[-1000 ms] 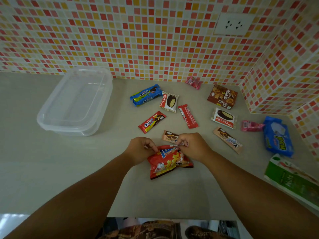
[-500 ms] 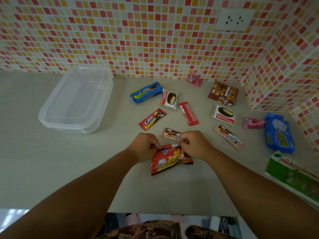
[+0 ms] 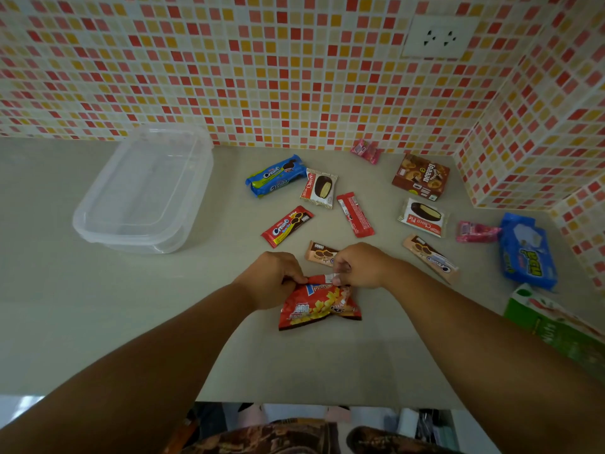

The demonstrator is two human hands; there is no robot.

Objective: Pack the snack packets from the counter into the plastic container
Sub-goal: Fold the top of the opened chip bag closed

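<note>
Nearest the camera, both forearms reach forward over the grey counter [image 3: 98, 322]. The left hand [image 3: 273, 278] and the right hand [image 3: 361, 265] meet at the top edge of a red chip bag [image 3: 319, 306]. Each hand is curled closed, thumb and fingers pinching that upper seam from either side. The bag's body lies below the knuckles, crumpled, with its lower edge on the counter.

Just beyond the right hand, partly covered by it, lies a tan cookie packet [image 3: 319, 252]. A second tan packet [image 3: 430, 257] lies to the right of that hand. Off to the far right sit a green packet [image 3: 556, 326] at the frame edge, a blue pack [image 3: 527, 253] and a pink candy wrapper [image 3: 474, 231].

Farther out, a red cream-cookie packet [image 3: 286, 226] and a red wafer bar [image 3: 355, 214] lie apart from each other. Behind them are a white choco pie [image 3: 422, 217], another choco pie [image 3: 319, 188] touching a blue cream-cookie packet [image 3: 275, 175], and a brown box [image 3: 420, 176]. A small pink wrapper [image 3: 366, 150] rests close to the tiled wall [image 3: 229, 60].

The plastic container [image 3: 98, 224] stands well to the left of the hands, near the wall, clear, open-topped, with nothing visible inside.
</note>
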